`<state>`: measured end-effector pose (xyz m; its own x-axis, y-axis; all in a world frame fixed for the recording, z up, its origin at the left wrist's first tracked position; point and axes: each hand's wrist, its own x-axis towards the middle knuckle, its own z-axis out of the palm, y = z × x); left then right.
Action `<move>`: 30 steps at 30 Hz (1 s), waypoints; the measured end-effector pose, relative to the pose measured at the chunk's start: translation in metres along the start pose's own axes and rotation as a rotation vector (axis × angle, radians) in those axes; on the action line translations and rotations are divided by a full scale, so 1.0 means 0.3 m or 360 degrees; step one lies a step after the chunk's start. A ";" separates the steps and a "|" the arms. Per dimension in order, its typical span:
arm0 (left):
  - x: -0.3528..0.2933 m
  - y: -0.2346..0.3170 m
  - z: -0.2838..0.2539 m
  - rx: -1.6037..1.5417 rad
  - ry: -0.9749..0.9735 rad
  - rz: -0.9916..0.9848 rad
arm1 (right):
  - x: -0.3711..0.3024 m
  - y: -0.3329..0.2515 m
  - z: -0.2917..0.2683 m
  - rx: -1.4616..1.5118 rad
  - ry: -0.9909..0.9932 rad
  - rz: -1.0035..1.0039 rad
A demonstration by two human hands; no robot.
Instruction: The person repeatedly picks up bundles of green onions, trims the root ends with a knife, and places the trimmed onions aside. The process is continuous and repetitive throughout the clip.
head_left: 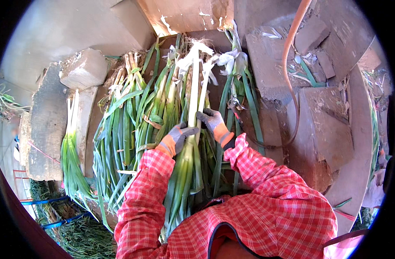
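the gloved left hand [177, 137] sits just beside the gloved right hand [214, 123], fingers [189, 131] curled; both forearms [142, 196] extend forward, angled inward.

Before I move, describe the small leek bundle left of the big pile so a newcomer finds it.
Left of the big leek pile, find the pale block. Just below it in the picture lies the small leek bundle. Its stems are bare and white; the pile's nearest stems are brownish and leafy.

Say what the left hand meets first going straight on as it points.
Most likely the thick white leek stalk: the left hand already has its fingers at it. Depth beyond that is unclear from this view.
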<state>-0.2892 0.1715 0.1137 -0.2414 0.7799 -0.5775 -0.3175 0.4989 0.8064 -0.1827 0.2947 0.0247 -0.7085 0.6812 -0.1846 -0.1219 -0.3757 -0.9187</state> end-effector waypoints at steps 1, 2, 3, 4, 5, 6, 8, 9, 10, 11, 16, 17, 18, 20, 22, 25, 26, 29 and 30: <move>-0.012 -0.020 0.013 -0.0156 -0.0065 -0.0010 | 0.016 0.004 0.009 0.0157 0.0063 0.0052; -0.024 -0.037 0.021 -0.0312 -0.0129 -0.0019 | 0.035 0.006 0.018 0.0315 0.0124 0.0107; -0.059 -0.009 0.049 -0.0249 -0.0214 -0.0083 | 0.043 -0.027 0.029 0.0317 0.0103 -0.0025; -0.057 -0.028 0.049 -0.0260 -0.0402 -0.0098 | 0.083 -0.040 0.024 0.0235 0.0194 0.0010; -0.070 -0.038 0.041 -0.0259 -0.0379 -0.0130 | 0.127 -0.060 0.006 0.0384 0.0113 0.0043; -0.107 -0.009 0.057 -0.0264 -0.0365 -0.0171 | 0.160 -0.105 -0.004 0.0529 0.0042 0.0083; -0.166 0.014 0.066 -0.0221 -0.0421 -0.0119 | 0.255 -0.157 -0.033 0.0695 -0.0061 0.0221; -0.185 0.024 0.067 -0.0192 -0.0455 -0.0087 | 0.337 -0.132 -0.055 0.0671 0.0042 0.0197; -0.202 0.031 0.065 -0.0190 -0.0453 -0.0084 | 0.415 -0.106 -0.076 0.0646 0.0147 0.0172; -0.222 0.031 0.061 -0.0194 -0.0451 -0.0087 | 0.469 -0.092 -0.108 0.0556 0.0252 0.0049; -0.294 0.066 0.041 0.0070 -0.0424 -0.0047 | 0.576 -0.012 -0.122 -0.1097 0.0898 -0.0438; -0.332 0.076 0.047 -0.0066 -0.0297 -0.0039 | 0.554 -0.020 -0.086 -0.1579 0.0866 -0.0407; -0.369 0.069 0.030 -0.0063 -0.0240 -0.0083 | 0.476 -0.085 -0.010 -0.1417 0.0857 -0.0385; -0.416 0.072 0.005 -0.0003 -0.0225 -0.0172 | 0.532 -0.083 -0.116 -0.1409 0.0996 -0.0707; -0.477 0.088 -0.002 -0.0009 -0.0285 -0.0209 | 0.668 -0.119 -0.345 -0.0827 0.0878 -0.0867; -0.543 0.044 -0.048 -0.0155 -0.0199 -0.0358 | 0.732 -0.175 -0.544 -0.0543 0.0542 -0.0526; -0.573 0.007 -0.064 -0.0392 -0.0147 -0.0372 | 0.660 -0.187 -0.443 -0.0836 0.0430 -0.0209; -0.606 0.004 -0.084 -0.0444 -0.0176 -0.0321 | 0.406 -0.170 -0.213 -0.0724 0.0221 0.0228; -0.591 0.002 -0.085 -0.0450 -0.0244 -0.0320 | 0.362 -0.068 -0.202 -0.0501 0.0152 -0.0165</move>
<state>-0.2700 0.0239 0.2134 -0.0152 0.7351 -0.6778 -0.5902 0.5406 0.5995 -0.2151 0.4145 0.0022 -0.6336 0.7668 -0.1027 0.0409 -0.0994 -0.9942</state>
